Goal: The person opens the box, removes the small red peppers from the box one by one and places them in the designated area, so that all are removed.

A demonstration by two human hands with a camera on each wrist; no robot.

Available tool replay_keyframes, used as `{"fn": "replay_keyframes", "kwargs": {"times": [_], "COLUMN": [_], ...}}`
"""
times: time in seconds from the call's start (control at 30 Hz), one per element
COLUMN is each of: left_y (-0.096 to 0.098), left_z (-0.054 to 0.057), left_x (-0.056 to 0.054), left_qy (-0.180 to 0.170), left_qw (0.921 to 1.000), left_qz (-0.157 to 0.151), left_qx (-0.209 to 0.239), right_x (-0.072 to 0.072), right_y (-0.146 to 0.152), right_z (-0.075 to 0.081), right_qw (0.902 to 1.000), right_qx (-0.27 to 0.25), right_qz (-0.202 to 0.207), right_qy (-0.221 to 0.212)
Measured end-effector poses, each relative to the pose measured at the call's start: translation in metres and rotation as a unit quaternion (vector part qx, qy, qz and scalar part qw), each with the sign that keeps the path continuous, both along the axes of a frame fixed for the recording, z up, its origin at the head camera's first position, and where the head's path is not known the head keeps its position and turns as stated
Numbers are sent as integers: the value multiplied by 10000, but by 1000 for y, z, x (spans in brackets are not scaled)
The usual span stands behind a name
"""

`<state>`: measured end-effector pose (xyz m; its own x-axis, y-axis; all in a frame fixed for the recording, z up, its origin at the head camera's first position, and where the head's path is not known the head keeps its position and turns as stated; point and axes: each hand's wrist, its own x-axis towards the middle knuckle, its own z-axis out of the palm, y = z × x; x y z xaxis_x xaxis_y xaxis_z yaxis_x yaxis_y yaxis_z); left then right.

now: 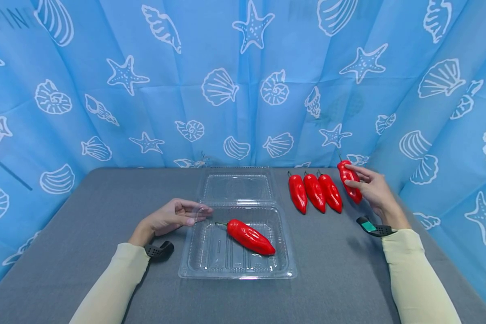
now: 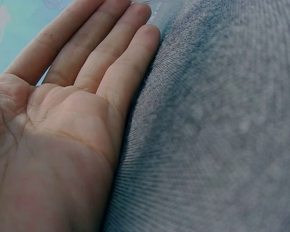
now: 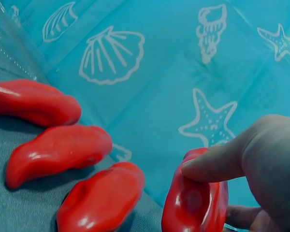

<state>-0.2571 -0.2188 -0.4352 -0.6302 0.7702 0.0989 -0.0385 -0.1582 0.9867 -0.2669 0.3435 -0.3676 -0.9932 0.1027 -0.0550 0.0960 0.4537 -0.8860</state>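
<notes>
At the right end of a row of red peppers, my right hand [image 1: 371, 188] pinches one red pepper [image 1: 348, 182] between thumb and fingers. The right wrist view shows the thumb pressed on this pepper [image 3: 191, 198]. Three more red peppers [image 1: 315, 192] lie side by side to its left. Another red pepper [image 1: 250, 237] lies slantwise inside a clear plastic clamshell container [image 1: 236, 272], its lid [image 1: 238, 188] folded back. Beside the container's left wall my left hand [image 1: 177, 215] rests with relaxed fingers, fingertips at the rim. Nothing lies in its palm [image 2: 53, 140] in the left wrist view.
A grey cloth [image 1: 105, 211] covers the table. Behind it and along the sides hangs a blue curtain [image 1: 243, 112] with white shells and starfish. The lid's back edge lies near the curtain.
</notes>
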Motion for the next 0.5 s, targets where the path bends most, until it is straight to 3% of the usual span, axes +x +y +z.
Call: {"fn": "replay_keyframes", "kwargs": {"times": [0.5], "left_y": [0], "left_z": [-2], "left_x": [0], "left_qy": [21], "left_qw": [10000], "left_qz": [12], "left_qx": [-48], "right_x": [-4], "right_y": [5], "right_z": [-15], "right_qw": [9997], "right_qx": [210], "right_qz": [31], "right_qy": [-93]}}
